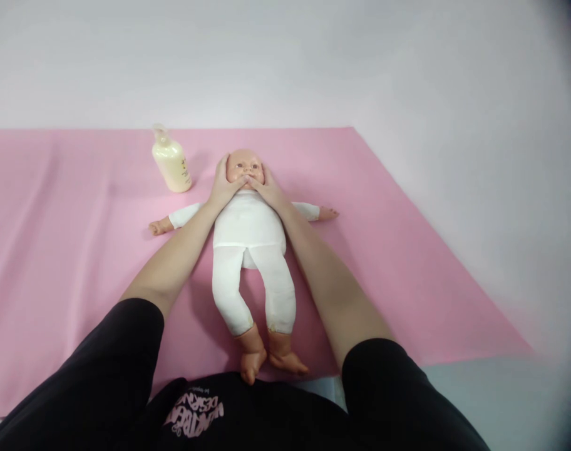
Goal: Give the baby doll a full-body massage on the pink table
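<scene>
A baby doll in a white cloth body lies on its back, its head away from me and its feet towards my body. My left hand cups the left side of the doll's head, fingers along the cheek. On the other side, my right hand cups the head in the same way. Both thumbs meet on the doll's chin, just below the mouth. My fingertips behind the head are partly hidden. The doll's arms stretch out to either side, under my forearms.
A pale yellow pump bottle stands left of the doll's head. Beneath everything lies a pink sheet, wrinkled at the left. A whitish surface extends beyond its far and right edges.
</scene>
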A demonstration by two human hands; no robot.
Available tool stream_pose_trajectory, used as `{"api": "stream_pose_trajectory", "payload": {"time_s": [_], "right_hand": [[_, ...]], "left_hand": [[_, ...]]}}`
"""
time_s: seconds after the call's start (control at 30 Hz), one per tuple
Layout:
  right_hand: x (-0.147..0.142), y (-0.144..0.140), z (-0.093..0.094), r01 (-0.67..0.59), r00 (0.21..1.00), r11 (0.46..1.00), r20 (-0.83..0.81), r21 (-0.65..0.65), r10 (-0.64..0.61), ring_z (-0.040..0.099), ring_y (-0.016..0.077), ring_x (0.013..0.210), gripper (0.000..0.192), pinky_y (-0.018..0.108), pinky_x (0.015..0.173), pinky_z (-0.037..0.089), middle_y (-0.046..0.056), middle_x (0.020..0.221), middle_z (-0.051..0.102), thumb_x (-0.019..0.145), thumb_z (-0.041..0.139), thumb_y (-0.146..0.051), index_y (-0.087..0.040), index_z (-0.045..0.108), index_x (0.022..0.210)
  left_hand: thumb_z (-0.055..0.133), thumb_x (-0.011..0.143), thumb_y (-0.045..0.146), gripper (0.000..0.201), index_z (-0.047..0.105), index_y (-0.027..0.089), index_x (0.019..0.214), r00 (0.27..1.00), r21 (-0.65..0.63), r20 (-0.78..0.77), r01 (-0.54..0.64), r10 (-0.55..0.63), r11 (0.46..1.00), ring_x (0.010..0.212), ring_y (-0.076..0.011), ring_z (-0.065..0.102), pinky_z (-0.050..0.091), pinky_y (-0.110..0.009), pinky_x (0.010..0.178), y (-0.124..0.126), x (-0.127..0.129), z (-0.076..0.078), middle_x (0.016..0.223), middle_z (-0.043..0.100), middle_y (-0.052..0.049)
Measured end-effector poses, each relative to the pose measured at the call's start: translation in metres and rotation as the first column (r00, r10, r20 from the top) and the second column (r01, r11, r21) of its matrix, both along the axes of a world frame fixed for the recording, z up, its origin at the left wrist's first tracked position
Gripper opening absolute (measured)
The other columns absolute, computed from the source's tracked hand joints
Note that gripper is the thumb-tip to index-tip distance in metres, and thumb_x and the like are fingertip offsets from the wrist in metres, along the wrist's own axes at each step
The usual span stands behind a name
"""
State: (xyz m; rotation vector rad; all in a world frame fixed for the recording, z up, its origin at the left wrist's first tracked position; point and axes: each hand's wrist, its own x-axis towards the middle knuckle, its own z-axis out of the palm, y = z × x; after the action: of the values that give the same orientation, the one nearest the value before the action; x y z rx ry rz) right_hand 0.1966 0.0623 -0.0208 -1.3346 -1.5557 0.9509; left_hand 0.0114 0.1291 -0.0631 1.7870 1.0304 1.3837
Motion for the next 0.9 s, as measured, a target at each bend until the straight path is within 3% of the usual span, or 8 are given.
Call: {"api": "stream_pose_trajectory", "payload": {"time_s": [0.17, 0.43, 0.9], "right_hand": [[-0.001, 0.001, -0.001, 0.002, 1.000, 1.000, -0.025, -0.008, -0.002, 0.035, 0.0301, 0.161, 0.113, 0.043, 0.136, 0.025, 0.013, 0.171, 0.038, 0.078, 0.071, -0.074, -0.016, 0.028, 0.165], [-0.001, 0.003, -0.002, -0.012, 0.999, 1.000, -0.032, 0.003, 0.012, 0.034, 0.0283, 0.162, 0.103, 0.045, 0.136, 0.024, 0.010, 0.170, 0.041, 0.082, 0.069, -0.070, -0.022, 0.029, 0.164], [0.000, 0.003, -0.003, -0.004, 0.999, 1.000, -0.047, 0.003, 0.005, 0.033, 0.0301, 0.162, 0.103, 0.049, 0.137, 0.022, 0.008, 0.171, 0.041, 0.082, 0.072, -0.070, -0.025, 0.031, 0.165]], "left_hand": [[0.082, 0.061, 0.084, 0.120, 0.040, 0.023, 0.155, 1.000, 0.001, 0.017, -0.001, 0.001, 1.000, 0.161, -0.0401, 0.028, 0.019, -0.054, 0.135, 0.000, 0.000, 0.000, 0.170, 0.033, -0.019], [0.079, 0.065, 0.085, 0.114, 0.040, 0.026, 0.155, 1.000, 0.000, 0.020, 0.011, -0.011, 1.000, 0.162, -0.0380, 0.027, 0.019, -0.050, 0.135, -0.006, 0.001, 0.006, 0.171, 0.033, -0.018], [0.082, 0.071, 0.075, 0.101, 0.045, 0.027, 0.152, 0.998, -0.040, 0.059, -0.027, 0.029, 0.999, 0.160, -0.0350, 0.033, 0.021, -0.048, 0.135, -0.012, 0.004, 0.011, 0.168, 0.040, -0.014]]}}
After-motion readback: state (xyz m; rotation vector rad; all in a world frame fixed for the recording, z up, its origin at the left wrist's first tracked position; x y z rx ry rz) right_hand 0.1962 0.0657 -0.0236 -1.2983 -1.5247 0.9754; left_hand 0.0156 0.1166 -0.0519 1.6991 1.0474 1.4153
